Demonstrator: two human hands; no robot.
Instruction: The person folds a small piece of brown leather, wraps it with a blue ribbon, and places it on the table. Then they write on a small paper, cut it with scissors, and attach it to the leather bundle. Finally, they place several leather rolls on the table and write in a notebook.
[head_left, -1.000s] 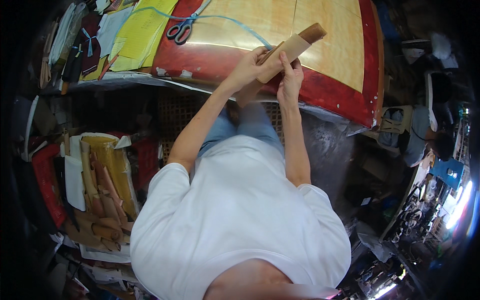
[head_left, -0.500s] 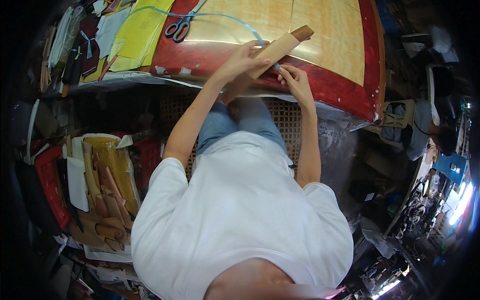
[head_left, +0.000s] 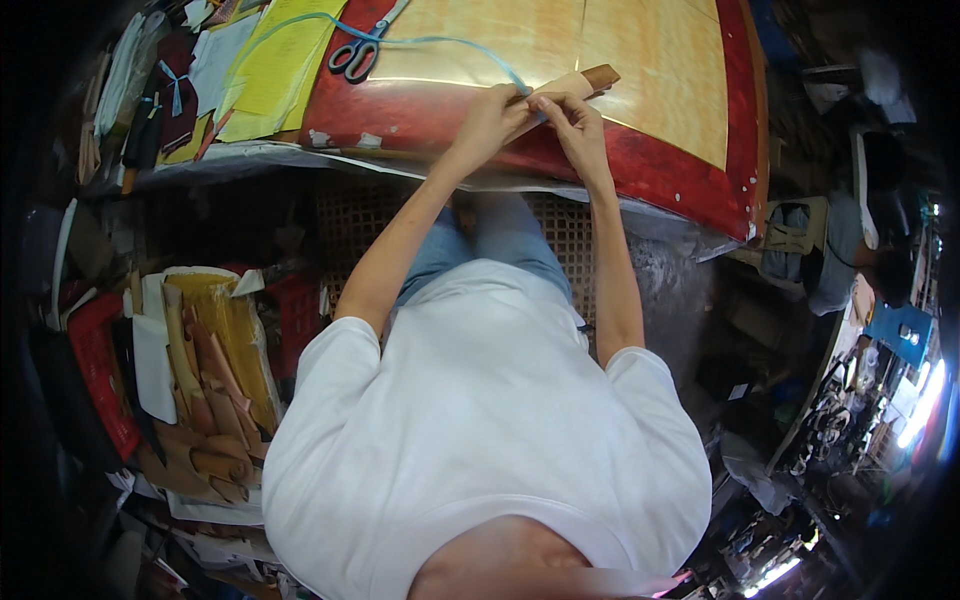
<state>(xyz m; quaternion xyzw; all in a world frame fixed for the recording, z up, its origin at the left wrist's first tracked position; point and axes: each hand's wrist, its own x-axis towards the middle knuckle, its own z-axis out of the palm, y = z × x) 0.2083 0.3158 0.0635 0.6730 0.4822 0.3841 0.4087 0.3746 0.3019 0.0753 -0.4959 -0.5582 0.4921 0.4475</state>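
Observation:
A narrow tan strip with a darker brown end [head_left: 588, 79] lies on the yellow worktop of a table with a red rim [head_left: 420, 105]. My left hand [head_left: 492, 118] grips the strip's near end. My right hand [head_left: 568, 118] pinches the strip right beside it, fingertips meeting the left hand's. A thin light-blue band [head_left: 455, 43] runs from the hands across the worktop toward the left. Scissors with dark handles [head_left: 356, 56] lie on the table to the left of my hands.
Yellow and white sheets [head_left: 262, 75] are piled at the table's left end. A box of rolled tan and brown pieces [head_left: 205, 375] stands on the floor at my left. A red crate [head_left: 95, 370] sits beside it. A cluttered floor lies to the right.
Both hands have moved forward over the table's red rim. The strip was held up at an angle and now lies lower, near the worktop.

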